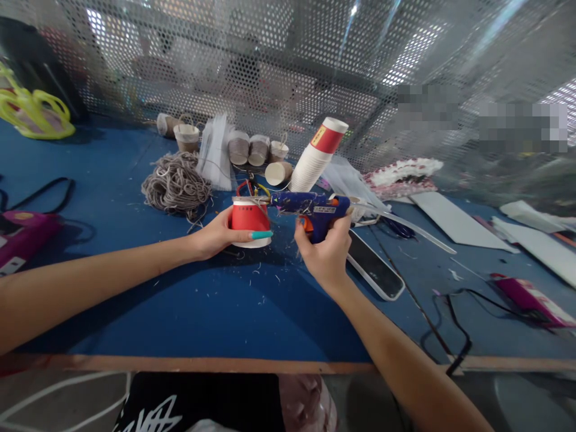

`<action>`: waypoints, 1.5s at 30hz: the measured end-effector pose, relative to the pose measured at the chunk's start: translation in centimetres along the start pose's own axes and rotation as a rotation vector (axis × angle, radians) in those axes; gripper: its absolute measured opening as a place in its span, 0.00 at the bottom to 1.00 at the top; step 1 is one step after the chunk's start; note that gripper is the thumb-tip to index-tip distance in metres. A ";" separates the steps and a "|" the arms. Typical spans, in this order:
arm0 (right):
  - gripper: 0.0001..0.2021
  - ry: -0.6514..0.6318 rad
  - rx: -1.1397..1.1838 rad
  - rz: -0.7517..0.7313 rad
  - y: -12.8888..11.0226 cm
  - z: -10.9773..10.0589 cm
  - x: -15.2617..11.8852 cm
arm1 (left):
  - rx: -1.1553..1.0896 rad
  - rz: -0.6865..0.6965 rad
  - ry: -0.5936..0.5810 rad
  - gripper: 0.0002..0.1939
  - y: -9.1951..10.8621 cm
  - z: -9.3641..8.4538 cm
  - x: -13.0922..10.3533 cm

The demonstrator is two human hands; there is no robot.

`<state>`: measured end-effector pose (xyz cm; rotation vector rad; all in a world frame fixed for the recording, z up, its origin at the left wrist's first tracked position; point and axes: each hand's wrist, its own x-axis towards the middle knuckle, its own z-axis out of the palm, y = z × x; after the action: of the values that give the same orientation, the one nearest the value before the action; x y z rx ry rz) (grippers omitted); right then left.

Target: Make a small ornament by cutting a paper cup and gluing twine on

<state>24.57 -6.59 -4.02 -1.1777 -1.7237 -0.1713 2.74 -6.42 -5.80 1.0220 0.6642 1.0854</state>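
Observation:
My left hand (220,233) is wrapped round a red paper cup (249,217), which is held upside down just above the blue table. In my right hand (327,252) is a blue glue gun (306,205), a finger at its orange trigger. Its nozzle points left, over the cup's upturned base; whether they touch I cannot tell. A long clear glue stick (418,229) trails out of the gun's back end. Behind the cup lie small scissors or pliers with red and yellow handles (245,187), partly hidden.
Behind my hands stand a leaning stack of paper cups (315,157), a heap of grey cord (176,183) and several cord-wrapped cups (238,148). A phone (375,264) lies by my right wrist. Purple power strips (535,299) with black cables sit at both sides. Perforated metal (270,66) closes the back.

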 end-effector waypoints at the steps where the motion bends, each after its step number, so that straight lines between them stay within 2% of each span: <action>1: 0.21 0.002 -0.004 -0.005 0.0 0.0 0.0 | -0.002 -0.001 0.004 0.34 0.0 0.0 0.0; 14: 0.21 0.014 -0.049 -0.071 0.2 0.0 -0.1 | -0.005 -0.002 0.009 0.34 0.1 0.1 0.0; 21: 0.22 0.002 -0.067 -0.046 0.3 0.0 -0.2 | -0.023 -0.026 0.021 0.35 0.3 0.3 0.0; 33: 0.23 -0.004 -0.058 -0.006 0.7 0.0 -0.3 | -0.052 -0.015 -0.037 0.33 0.2 -0.2 -0.1; 40: 0.19 0.050 -0.054 -0.030 0.6 -0.1 -0.2 | -0.057 -0.018 -0.068 0.31 0.1 -0.5 -0.1; 45: 0.18 0.034 -0.035 -0.017 0.5 -0.2 -0.2 | -0.070 -0.021 -0.065 0.32 0.0 -0.6 -0.2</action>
<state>25.08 -6.58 -4.20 -1.1792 -1.7078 -0.2318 2.13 -6.34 -6.04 0.9838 0.5793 1.0462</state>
